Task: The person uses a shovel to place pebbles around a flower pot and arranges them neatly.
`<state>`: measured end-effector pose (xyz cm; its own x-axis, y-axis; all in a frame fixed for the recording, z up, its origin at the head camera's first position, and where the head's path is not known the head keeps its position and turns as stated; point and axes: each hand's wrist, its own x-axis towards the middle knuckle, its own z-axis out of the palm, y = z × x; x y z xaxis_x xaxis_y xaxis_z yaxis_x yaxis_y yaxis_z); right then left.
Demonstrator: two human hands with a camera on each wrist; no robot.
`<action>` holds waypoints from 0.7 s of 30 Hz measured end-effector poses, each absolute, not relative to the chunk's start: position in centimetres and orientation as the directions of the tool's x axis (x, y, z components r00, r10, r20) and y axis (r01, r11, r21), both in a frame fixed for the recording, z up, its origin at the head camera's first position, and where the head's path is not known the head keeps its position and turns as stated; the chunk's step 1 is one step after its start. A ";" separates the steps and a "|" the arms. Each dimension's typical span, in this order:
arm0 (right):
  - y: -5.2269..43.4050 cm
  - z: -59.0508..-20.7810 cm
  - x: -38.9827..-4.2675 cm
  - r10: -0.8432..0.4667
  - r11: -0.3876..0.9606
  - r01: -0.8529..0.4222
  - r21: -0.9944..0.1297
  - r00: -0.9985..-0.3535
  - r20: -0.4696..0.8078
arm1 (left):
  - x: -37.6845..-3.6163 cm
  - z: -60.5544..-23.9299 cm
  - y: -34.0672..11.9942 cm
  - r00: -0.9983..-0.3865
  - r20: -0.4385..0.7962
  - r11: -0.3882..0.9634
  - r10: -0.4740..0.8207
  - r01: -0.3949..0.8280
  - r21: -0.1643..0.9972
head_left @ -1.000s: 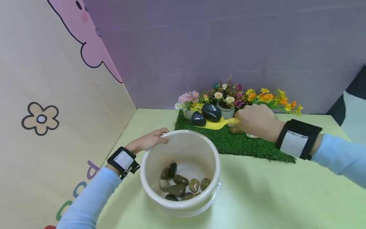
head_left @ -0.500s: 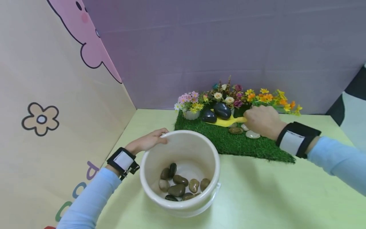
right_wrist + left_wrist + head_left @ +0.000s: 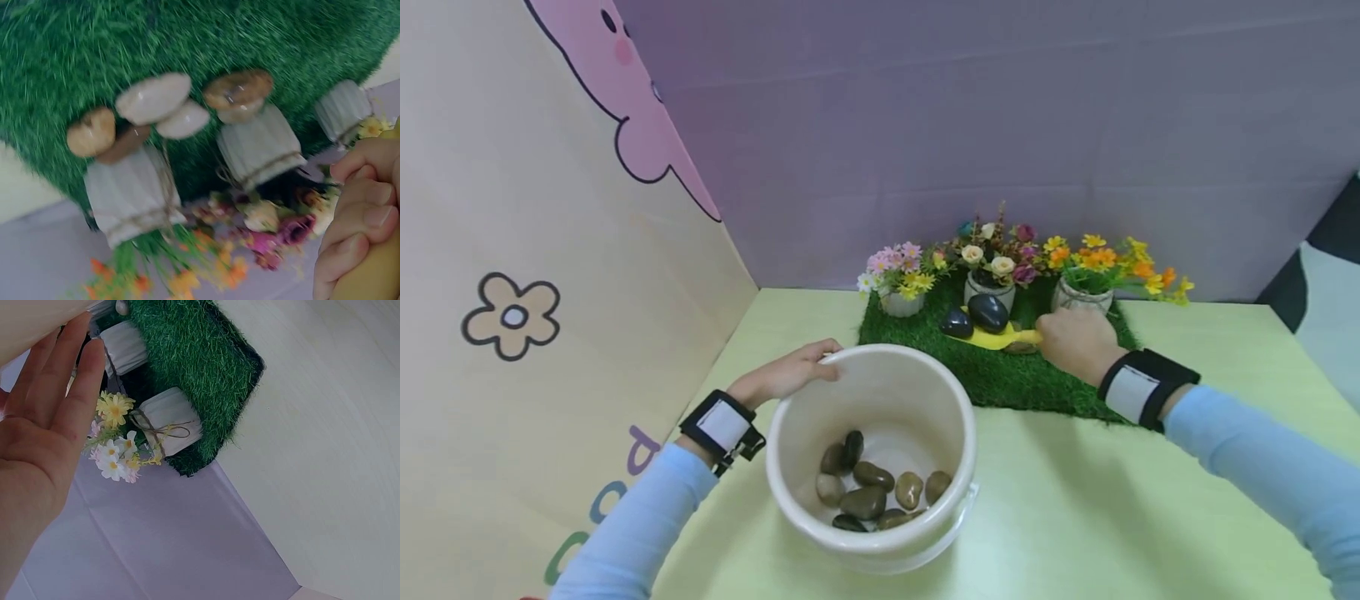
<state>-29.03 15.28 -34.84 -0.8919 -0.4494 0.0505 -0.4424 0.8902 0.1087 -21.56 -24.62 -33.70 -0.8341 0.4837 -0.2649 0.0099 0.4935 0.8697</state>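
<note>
Right hand [image 3: 1075, 343] is curled tight round the handle of the yellow scoop [image 3: 997, 337], and the right wrist view shows those fingers [image 3: 359, 215] wrapped firmly on it. Two black stones [image 3: 977, 317] ride on the scoop's blade, low over the grass mat [image 3: 1000, 379], just in front of the middle flower pot [image 3: 989, 290]. Left hand [image 3: 786, 372] lies with straight, relaxed fingers against the far-left rim of the white bucket [image 3: 872, 546], steadying it and gripping nothing. That bucket sits just in front of the mat, with a cluster of brown and dark pebbles [image 3: 872, 487] on its floor. A few pale and tan pebbles [image 3: 159, 103] lie on the grass by the pots. By my read, this is the unloading step, stones delivered onto the mat; the next move calls for a gentle tip or slide of the blade so both stones settle without rolling into the pots. All of it rests on a pale green tabletop [image 3: 1112, 500], boxed in by a lilac back wall [image 3: 1000, 125] and a cream side panel [image 3: 512, 250] with cartoon flowers, left of the bucket.
</note>
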 end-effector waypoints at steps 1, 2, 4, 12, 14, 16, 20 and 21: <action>15.2 -35.3 -29.2 -0.449 0.890 -0.441 0.112 -0.892 0.055 | -21.6 -33.7 -24.6 -0.834 -0.265 0.494 0.484 0.011 0.870; 15.1 -35.8 -29.4 -0.447 0.892 -0.439 0.106 -0.893 0.057 | -21.6 -33.7 -24.7 -0.833 -0.265 0.493 0.485 0.011 0.870; 14.9 -36.8 -29.7 -0.441 0.896 -0.436 0.084 -0.896 0.054 | -21.5 -33.7 -24.7 -0.835 -0.266 0.496 0.482 0.010 0.868; 14.3 -40.5 -30.9 -0.397 0.918 -0.397 0.013 -0.917 0.048 | -21.4 -33.8 -24.7 -0.836 -0.261 0.499 0.483 0.017 0.867; 14.1 -41.2 -31.2 -0.386 0.923 -0.386 0.012 -0.921 0.059 | -21.4 -33.8 -24.6 -0.836 -0.261 0.498 0.483 0.017 0.867; 14.0 -41.8 -31.6 -0.375 0.927 -0.375 0.013 -0.925 0.061 | -21.5 -33.8 -24.6 -0.835 -0.265 0.495 0.482 0.010 0.869; 13.6 -42.3 -32.2 -0.339 0.941 -0.339 -0.011 -0.941 0.010 | -21.5 -33.7 -24.5 -0.838 -0.267 0.497 0.475 0.005 0.868; 13.5 -42.4 -32.4 -0.323 0.946 -0.322 -0.022 -0.946 -0.016 | -21.5 -33.8 -24.5 -0.840 -0.266 0.499 0.473 0.006 0.867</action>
